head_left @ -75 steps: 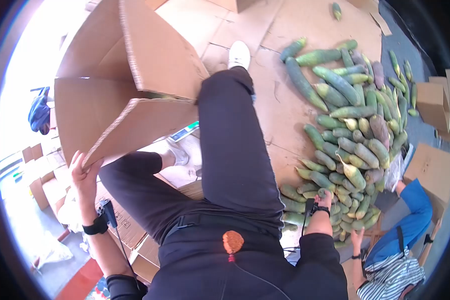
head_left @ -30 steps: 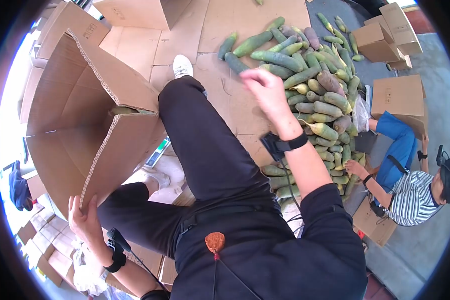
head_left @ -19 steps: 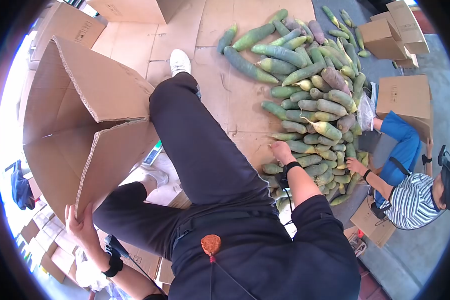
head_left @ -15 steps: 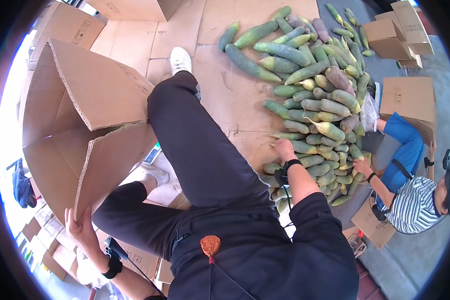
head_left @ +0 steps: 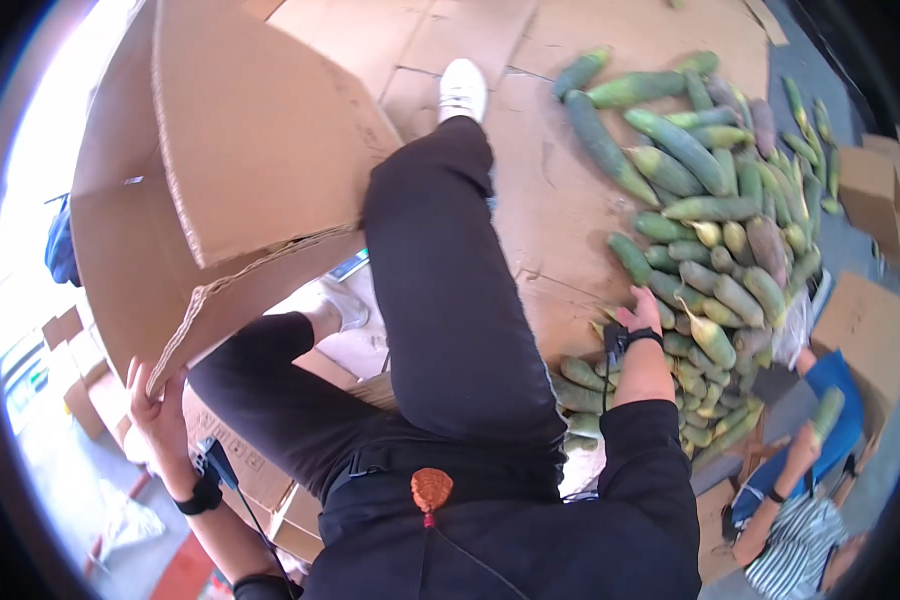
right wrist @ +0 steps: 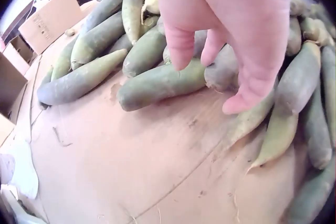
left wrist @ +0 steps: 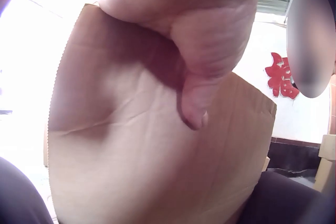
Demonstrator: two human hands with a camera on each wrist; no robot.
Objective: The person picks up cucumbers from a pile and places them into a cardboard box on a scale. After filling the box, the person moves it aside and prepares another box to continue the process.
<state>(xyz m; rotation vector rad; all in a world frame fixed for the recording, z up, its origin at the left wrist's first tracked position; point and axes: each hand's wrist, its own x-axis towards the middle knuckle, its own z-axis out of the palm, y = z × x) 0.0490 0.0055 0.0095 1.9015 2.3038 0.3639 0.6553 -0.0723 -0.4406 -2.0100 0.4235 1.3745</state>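
Your left hand pinches the box, which stands ahead of it. Your right hand is wide, thumb apart, radishes right under it; can't tell if touching.

In my head camera, I see the right hand has moved forward along the pile, nearer to the green radish ahead of its fingers. Well to its right, the other person's hand has lifted another radish.
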